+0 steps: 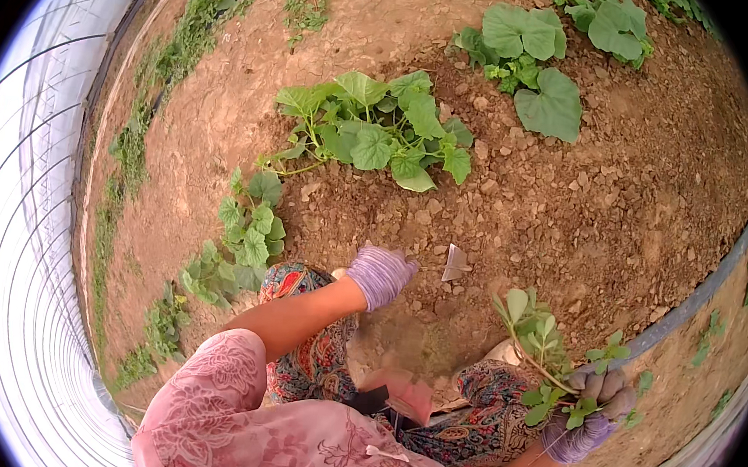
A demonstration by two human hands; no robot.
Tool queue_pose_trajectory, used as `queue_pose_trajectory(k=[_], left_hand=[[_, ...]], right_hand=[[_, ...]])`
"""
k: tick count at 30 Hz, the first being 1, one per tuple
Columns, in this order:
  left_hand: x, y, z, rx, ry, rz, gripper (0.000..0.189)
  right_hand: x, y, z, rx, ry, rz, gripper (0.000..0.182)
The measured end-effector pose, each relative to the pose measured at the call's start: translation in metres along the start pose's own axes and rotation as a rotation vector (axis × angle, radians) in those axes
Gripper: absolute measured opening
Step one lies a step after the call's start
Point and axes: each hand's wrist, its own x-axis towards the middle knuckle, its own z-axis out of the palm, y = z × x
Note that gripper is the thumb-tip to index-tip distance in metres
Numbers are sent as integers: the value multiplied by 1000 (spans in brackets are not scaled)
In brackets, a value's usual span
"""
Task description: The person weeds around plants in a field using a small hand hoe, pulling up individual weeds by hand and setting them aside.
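Observation:
My left hand [380, 277], in a purple knitted glove, is closed over the soil in front of my knee. Just right of it a small metal hoe blade [456, 264] stands at the soil; its handle seems to run into this hand, though most of it is hidden. My right hand [587, 411], in a purple glove with grey-coated fingers, grips a bunch of pulled leafy weeds [545, 336] by the stems at the lower right. Beyond my left hand grows a broad-leaved vine plant [375, 131], apart from both hands.
Smaller vine plants [252, 227] grow at the left, and large-leaved ones [536, 55] at the upper right. A dark hose or pipe [705, 292] curves along the right side. Plastic greenhouse film on hoops [32, 141] stands at the left. Crumbly soil [559, 222] lies between.

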Motion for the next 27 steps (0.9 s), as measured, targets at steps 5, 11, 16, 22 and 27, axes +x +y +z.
queue_pose_trajectory(k=[5, 11, 16, 22, 27], left_hand=[[-14, 19, -7, -88, -84, -33, 30], [-38, 25, 35, -242, -190, -62, 57], [-72, 26, 73, -536, -345, -146, 60], [-141, 32, 142, -701, -154, -156, 48], [-161, 38, 150, -881, -310, -223, 44]], right_hand=[[-5, 3, 1, -117, -34, 133, 26], [-44, 13, 11, 19, 155, 389, 29], [-111, 70, 27, -290, 589, 575, 19], [-197, 65, 70, -450, 824, 589, 20], [-252, 84, 62, -466, 634, 672, 19]])
